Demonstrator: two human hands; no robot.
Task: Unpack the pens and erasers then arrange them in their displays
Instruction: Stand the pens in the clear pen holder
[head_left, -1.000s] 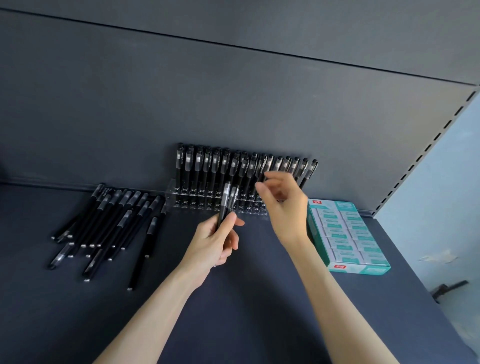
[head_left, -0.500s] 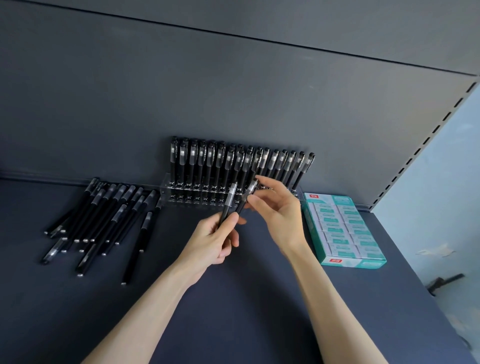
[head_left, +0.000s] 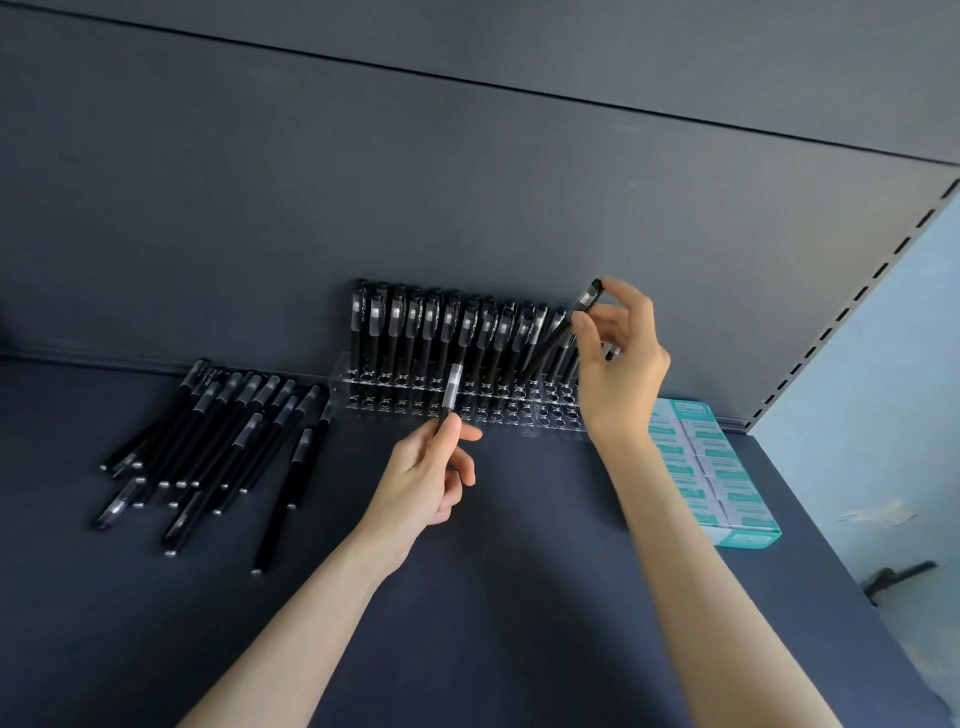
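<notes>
— What is the right hand (head_left: 618, 374) doing?

— Its thumb and fingers (head_left: 629, 304) pinch a tilted black pen (head_left: 558, 331) near the cap. The cap end points up and to the right. The lower end slants down towards the right part of the clear rack (head_left: 498, 415); I cannot tell whether the tip sits in a hole.

— And the left hand (head_left: 426, 483)?

— It grips a second pen (head_left: 450, 392) by its lower part and holds it nearly upright in front of the rack's middle, above the shelf (head_left: 519, 597).

— Where are the other pens?

— A row of standing pens (head_left: 415, 332) fills the back of the rack, against the dark back panel (head_left: 467, 182). The front holes show no pens. A heap of loose pens (head_left: 223, 441) lies flat on the shelf, just left of the rack.

— The erasers?

— A teal box of erasers (head_left: 722, 483) lies on the shelf to the right of the rack, partly behind the right forearm.
</notes>
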